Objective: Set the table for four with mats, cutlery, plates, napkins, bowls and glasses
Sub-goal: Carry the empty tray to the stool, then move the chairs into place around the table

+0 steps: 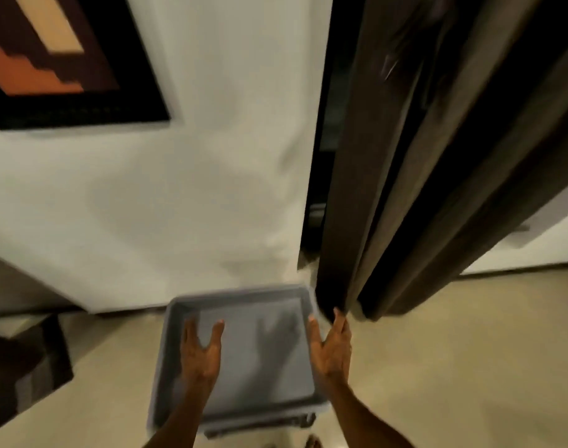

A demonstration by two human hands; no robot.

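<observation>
Both forearms reach forward and down from the lower edge of the view. The left hand (201, 349) hangs over the inside of a grey bin (243, 300), fingers straight and thumb spread, holding nothing. The right hand (331, 345) lies along the bin's right rim, fingers straight and pointing ahead; whether it touches the rim is blurred. The bin sits on the floor (453, 367) under and between the hands, its long axis running away from the person, toward a white wall (211, 156). Dark curtains (405, 189) hang just beyond the right fingertips.
</observation>
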